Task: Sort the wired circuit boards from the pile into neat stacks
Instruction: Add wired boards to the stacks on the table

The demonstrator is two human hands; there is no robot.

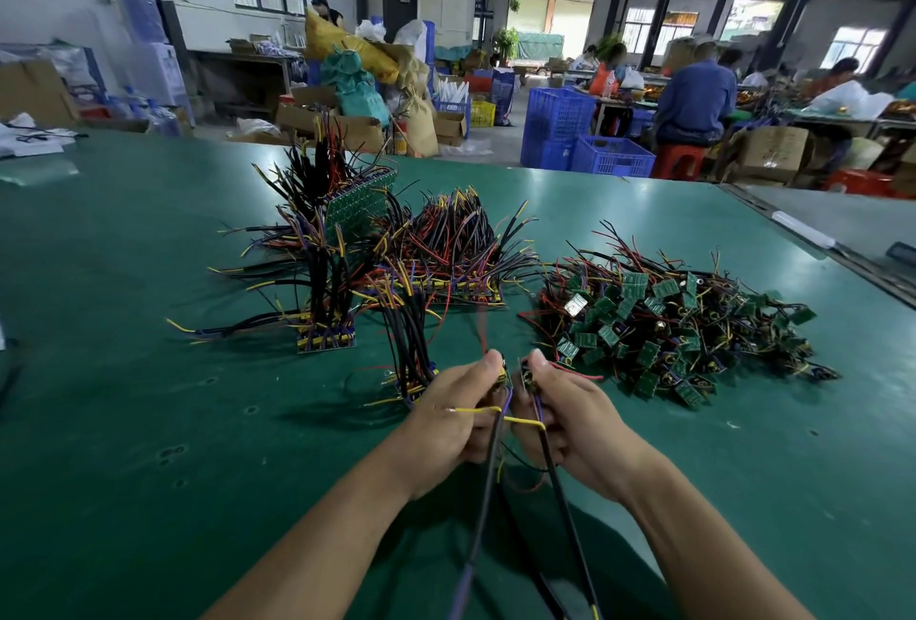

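— Circuit boards stacked (326,339) at left on green table (124,421), wires upright; more stacks (446,267) behind?
— Yes. Left hand (453,413) pinched shut on one small wired board (503,377); right hand (565,413) clamped on another board (528,377), nearly touching. Loose pile (679,322) further right.

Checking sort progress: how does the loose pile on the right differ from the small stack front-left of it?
The loose pile is a jumble: boards lie at all angles, green faces showing, thin wires tangled flat. The small stack is squared up, boards edge-on in layers, its black wires rising in an upright bundle. The pile spreads wide and low; the stack is narrow and tall. Both sit on the green table and carry red, yellow and black wires.
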